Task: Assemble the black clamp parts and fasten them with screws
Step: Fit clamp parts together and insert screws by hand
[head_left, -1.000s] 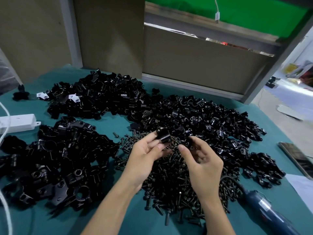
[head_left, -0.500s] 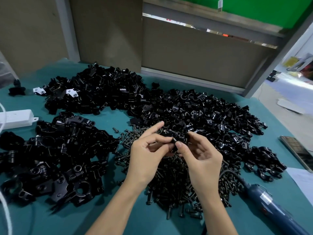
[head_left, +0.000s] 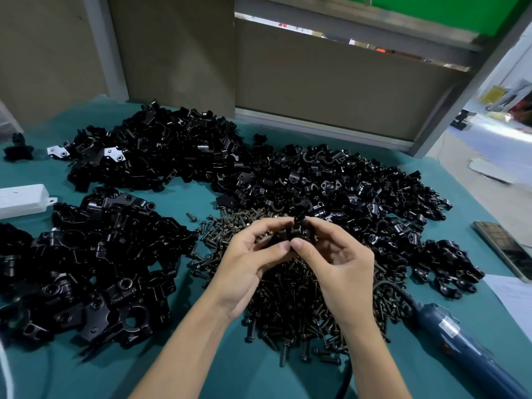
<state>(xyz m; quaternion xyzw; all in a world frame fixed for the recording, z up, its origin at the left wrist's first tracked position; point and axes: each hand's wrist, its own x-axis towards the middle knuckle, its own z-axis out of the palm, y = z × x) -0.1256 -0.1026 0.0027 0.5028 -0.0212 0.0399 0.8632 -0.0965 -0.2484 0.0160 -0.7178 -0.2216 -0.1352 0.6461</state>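
Over the heap of dark screws (head_left: 290, 298) at the table's middle, my left hand (head_left: 250, 260) and my right hand (head_left: 336, 263) meet. Between their fingertips sits a small black clamp part (head_left: 299, 230), pinched by both thumbs and forefingers; much of it is hidden by the fingers. Piles of small black clamp halves (head_left: 345, 191) lie behind the hands. More black parts (head_left: 161, 151) are heaped at the back left, and larger clamp bodies (head_left: 92, 263) lie at the left.
A blue electric screwdriver (head_left: 466, 341) lies at the lower right, its cable running under the screws. A phone (head_left: 503, 249) and a paper sheet (head_left: 515, 298) lie at the right edge. A white power strip (head_left: 23, 200) sits far left on the green mat (head_left: 259, 375).
My two hands have come together from slightly apart, and both now pinch the black part, raised a little above the screw heap. The view has shifted slightly.
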